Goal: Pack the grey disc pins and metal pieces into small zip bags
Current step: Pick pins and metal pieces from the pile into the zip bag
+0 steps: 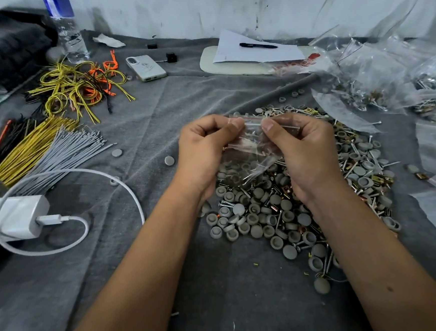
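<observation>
A small clear zip bag (252, 152) with a red-lined zip strip hangs between both hands above a big pile of grey disc pins (262, 221) mixed with screws and brass and copper metal pieces (377, 178). My left hand (202, 148) pinches the bag's top left corner between thumb and forefinger. My right hand (304, 151) pinches the top edge a little to the right. A few small metal parts show through the bag's plastic. Two loose grey discs (169, 160) lie on the cloth to the left.
A grey cloth (227, 296) covers the work surface. On the left are bundles of yellow, grey and orange wires (57, 142), a white charger with cable (12, 217), a phone (145, 67) and a water bottle (66, 28). Filled plastic bags (375, 73) pile up at the back right, with paper and pen (257, 46) behind.
</observation>
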### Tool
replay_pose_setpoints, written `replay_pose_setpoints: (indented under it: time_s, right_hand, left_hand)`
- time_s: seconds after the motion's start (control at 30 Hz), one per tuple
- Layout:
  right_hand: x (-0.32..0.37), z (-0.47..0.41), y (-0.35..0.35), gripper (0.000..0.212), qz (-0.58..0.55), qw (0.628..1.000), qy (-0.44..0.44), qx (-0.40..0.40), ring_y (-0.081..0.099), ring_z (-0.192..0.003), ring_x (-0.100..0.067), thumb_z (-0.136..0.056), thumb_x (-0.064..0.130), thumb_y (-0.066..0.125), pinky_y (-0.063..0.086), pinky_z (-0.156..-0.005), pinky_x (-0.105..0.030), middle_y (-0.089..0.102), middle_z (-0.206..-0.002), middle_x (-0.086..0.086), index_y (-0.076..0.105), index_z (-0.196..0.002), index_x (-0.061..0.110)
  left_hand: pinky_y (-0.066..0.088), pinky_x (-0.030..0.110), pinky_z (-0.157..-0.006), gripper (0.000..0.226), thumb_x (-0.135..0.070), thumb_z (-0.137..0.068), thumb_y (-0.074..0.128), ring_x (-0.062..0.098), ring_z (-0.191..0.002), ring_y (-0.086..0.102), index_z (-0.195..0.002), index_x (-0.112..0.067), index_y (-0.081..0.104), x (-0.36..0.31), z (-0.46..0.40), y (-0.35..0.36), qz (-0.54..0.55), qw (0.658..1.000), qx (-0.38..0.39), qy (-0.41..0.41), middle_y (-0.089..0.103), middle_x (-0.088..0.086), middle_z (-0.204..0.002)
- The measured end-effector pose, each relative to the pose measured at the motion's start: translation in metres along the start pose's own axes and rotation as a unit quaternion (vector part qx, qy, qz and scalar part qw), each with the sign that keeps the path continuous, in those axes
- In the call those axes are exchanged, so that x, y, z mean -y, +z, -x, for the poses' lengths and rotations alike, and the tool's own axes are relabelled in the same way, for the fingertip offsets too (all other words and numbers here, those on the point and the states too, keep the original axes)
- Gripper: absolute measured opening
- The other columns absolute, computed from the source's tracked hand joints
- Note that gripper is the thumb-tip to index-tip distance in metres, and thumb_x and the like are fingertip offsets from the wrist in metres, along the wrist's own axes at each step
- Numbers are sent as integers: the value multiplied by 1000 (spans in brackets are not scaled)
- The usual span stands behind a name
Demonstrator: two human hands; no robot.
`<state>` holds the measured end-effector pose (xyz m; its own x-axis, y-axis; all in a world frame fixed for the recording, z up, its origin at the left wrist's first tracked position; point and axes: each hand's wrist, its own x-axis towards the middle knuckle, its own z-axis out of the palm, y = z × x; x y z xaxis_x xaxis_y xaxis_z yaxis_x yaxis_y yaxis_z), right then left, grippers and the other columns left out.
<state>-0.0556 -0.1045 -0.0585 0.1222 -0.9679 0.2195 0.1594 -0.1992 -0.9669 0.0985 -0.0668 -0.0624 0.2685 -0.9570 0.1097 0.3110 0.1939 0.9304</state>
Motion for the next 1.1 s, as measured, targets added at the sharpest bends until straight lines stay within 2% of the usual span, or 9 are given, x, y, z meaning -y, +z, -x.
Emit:
replay_pose_setpoints:
  time_s: [0.2,0.37,0.5,0.63,0.77,0.9,0.97,1.03,1.1]
  right_hand:
    - [-1,1,-1,20,-25,999,24,22,75,-78,-19,-77,24,82,60,-65,-30,79,-85,-7,78,-92,12]
    - [-2,-1,-2,8,8,1000,2,5,77,-82,-24,-84,11,82,63,-72,-36,79,-87,-7,77,-91,11]
    - [-3,2,3,10,-10,1000,6,20,77,-84,-23,-84,15,81,63,-73,-36,79,-89,-8,77,-93,11]
    - [-3,4,1,28,-11,996,19,87,73,-79,-17,-81,37,76,60,-72,-29,78,-87,-5,77,-93,12]
    - [-6,5,4,8,94,986,-29,131,76,-85,-15,-90,17,75,61,-72,-25,79,-91,0,79,-98,15]
    - [-6,4,2,11,99,991,-44,75,76,-78,-16,-92,11,72,62,-67,-29,79,-90,2,77,-98,19]
    - [-4,2,-1,11,79,996,-34,32,75,-75,-16,-94,13,70,63,-65,-30,79,-88,2,76,-95,22]
    - [-2,1,-2,10,40,999,-15,-7,76,-74,-18,-97,15,68,64,-62,-34,79,-86,0,75,-95,22]
    - [-1,0,-1,8,8,1000,0,-30,76,-71,-22,-99,18,67,61,-56,-32,79,-85,-5,75,-99,20]
  left_hand:
    - [60,34,-68,18,0,-90,72,22,-70,71,-75,-9,76,2,-2,-4,-20,999,37,34,75,13,-82]
    - [61,34,-67,18,-4,-89,75,20,-66,70,-74,-13,79,4,-2,-3,-33,998,2,53,75,10,-76]
    - [58,29,-60,23,0,-90,73,17,-58,66,-70,-11,75,3,-2,0,-19,997,-5,77,72,8,-68]
    - [58,27,-59,16,-2,-93,68,13,-62,62,-77,-3,67,-4,-5,-1,66,994,-51,70,67,7,-71]
    - [54,19,-55,22,-8,-100,60,5,-58,60,-79,-6,65,-11,-9,-5,157,983,-72,62,66,2,-73]
    - [56,29,-61,33,-29,-103,59,13,-64,64,-77,-16,73,-8,-5,-6,15,998,-58,31,70,3,-79]
    - [57,31,-63,40,-40,-105,55,21,-70,69,-86,-10,73,-4,-2,-5,-94,995,-14,10,73,10,-85]
    - [61,40,-73,45,-40,-104,56,29,-81,72,-98,2,70,0,0,-4,-157,987,40,-4,75,18,-94]
    - [63,40,-70,38,-28,-103,61,30,-79,72,-106,10,66,2,1,-1,-155,984,90,-20,73,25,-94]
